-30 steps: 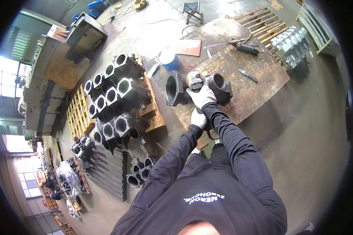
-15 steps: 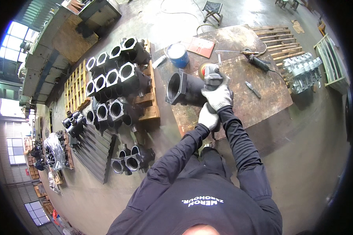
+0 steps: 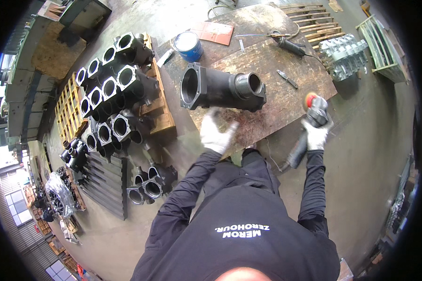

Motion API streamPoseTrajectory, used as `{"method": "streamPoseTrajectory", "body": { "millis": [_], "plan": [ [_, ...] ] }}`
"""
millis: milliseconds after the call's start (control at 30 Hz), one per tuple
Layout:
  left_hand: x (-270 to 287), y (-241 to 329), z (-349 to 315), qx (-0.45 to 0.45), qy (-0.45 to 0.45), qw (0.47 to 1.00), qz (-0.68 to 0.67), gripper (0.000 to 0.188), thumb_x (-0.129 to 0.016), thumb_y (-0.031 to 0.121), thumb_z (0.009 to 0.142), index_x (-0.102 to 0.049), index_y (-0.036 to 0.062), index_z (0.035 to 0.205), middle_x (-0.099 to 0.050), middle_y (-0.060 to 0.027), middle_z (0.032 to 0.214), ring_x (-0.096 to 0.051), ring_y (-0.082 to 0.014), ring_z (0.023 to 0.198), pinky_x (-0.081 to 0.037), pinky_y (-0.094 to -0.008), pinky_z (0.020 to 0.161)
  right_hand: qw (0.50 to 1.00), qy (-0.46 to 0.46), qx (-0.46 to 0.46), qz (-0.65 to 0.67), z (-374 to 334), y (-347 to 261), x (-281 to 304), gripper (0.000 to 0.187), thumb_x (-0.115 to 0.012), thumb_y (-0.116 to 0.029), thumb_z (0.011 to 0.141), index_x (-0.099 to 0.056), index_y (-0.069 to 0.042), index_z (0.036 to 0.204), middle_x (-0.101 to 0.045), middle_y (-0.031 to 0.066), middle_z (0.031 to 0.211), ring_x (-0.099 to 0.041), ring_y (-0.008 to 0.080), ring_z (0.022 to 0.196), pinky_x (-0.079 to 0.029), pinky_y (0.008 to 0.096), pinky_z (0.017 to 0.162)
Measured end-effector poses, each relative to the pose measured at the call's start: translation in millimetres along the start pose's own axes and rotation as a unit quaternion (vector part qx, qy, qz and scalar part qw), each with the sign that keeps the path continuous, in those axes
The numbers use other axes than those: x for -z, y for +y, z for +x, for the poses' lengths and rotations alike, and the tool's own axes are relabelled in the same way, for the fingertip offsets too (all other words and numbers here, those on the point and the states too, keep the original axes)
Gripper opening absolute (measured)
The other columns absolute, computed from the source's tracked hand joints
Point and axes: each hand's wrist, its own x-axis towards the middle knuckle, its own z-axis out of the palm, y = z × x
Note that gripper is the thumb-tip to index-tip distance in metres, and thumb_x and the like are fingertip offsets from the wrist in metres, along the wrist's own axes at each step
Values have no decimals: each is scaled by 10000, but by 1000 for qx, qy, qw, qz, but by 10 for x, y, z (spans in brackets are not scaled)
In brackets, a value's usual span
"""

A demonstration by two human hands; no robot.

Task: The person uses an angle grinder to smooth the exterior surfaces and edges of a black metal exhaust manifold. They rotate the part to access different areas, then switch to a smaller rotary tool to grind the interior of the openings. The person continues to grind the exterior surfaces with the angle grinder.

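A black cast-metal pipe housing [image 3: 216, 88] lies on its side on the worn tabletop [image 3: 286, 100]. Its wide flanged mouth faces left, and a bare-metal round port points up at its right end. My left hand [image 3: 217, 132], in a white work glove, is just on the near side of the housing with fingers spread, holding nothing. Off the table's right edge, my gloved right hand [image 3: 317, 133] grips an angle grinder [image 3: 318, 112] with a red disc, well apart from the housing. The grinder's dark handle slants down toward me.
A blue can [image 3: 188, 47], a red sheet [image 3: 215, 33], a knife-like tool [image 3: 287, 79] and another corded power tool [image 3: 290, 46] lie farther back on the table. Rows of similar black housings [image 3: 109, 89] stand on a pallet to the left. Silvery parts [image 3: 344, 54] sit at right.
My right hand has carried the grinder away from the housing, off to the right. My left hand has let go of the grinder's handle and moved left, its fingers now spread.
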Motion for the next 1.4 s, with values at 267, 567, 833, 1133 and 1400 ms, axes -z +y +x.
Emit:
{"method": "streamPoseTrajectory", "body": {
  "millis": [267,567,833,1133,1400],
  "plan": [
    [-307,-533,863,-18,111,918,380,1283,-936,543,528,-279,38,1508,-381,-216,1448,-338,-393,1377,-287,-475,1173,979,69,-189,-26,809,1117,747,1072,-912,-30,613,-276,-23,1476,-445,193,1406,-535,290,1215,-505,440,998],
    [-676,-291,1012,164,195,905,341,1274,-985,449,503,-275,48,1481,-438,-240,1399,-442,-418,1303,-390,-465,1100,979,2,-177,-105,2058,1593,547,1013,-886,49,649,-281,-22,1458,-476,190,1336,-622,263,1052,-604,394,810],
    [-642,-117,1100,192,174,909,326,1097,-971,320,578,-353,32,1437,-500,-193,1313,-538,-364,1207,-449,-424,1050,974,-79,-207,-49,2447,1650,255,970,-891,-15,673,-310,-17,1450,-456,181,1391,-527,266,1238,-486,424,1036],
    [-729,38,1159,221,175,882,378,1118,-980,352,551,-367,-1,1417,-499,-211,1331,-527,-365,1232,-441,-407,1074,974,-136,-164,-80,2477,1555,-50,973,-865,-14,679,-296,-31,1469,-404,174,1440,-451,282,1314,-403,437,1111],
    [-617,-61,1133,198,143,882,402,1109,-944,375,612,-335,1,1461,-480,-225,1349,-505,-375,1256,-430,-427,1076,966,-198,-166,34,2086,1232,-240,1026,-870,-18,655,-284,-77,1495,-402,166,1432,-443,275,1299,-406,430,1099]
  ]
}}
